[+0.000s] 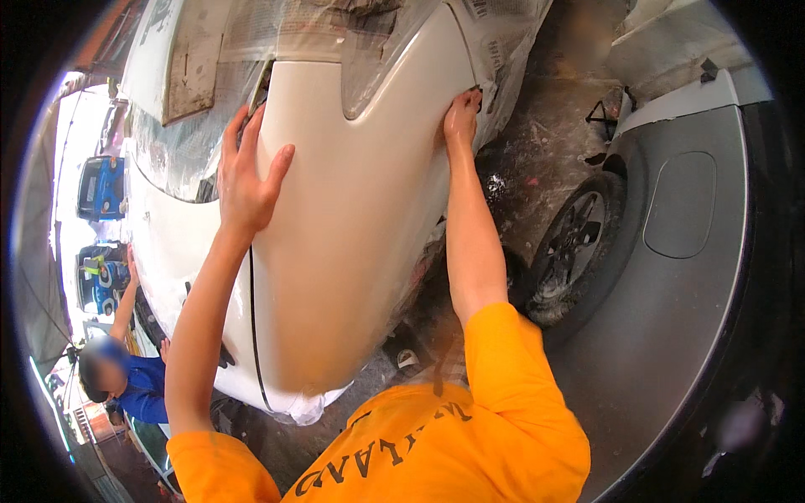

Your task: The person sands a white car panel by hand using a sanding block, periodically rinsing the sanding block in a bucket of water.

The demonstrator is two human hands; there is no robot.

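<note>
A large white car body panel (352, 201) lies before me, with a rounded notch at its far end. My left hand (250, 180) rests along its left edge, thumb apart and fingers stretched forward; the fingertips reach a narrow gap there. At the panel's far right edge, my right hand (461, 119) has its fingers bent round the rim by a small dark spot. The undersides of those fingers are hidden. Clear masking film (180, 159) and printed paper cover the car around the panel.
On my right stands a dark grey car (692, 310) with its wheel (570, 251) and fuel flap. At the left, a person in blue (144, 390) reaches toward the white car. Beyond are two blue vehicles (102, 189). The floor (537, 168) between the cars is stained.
</note>
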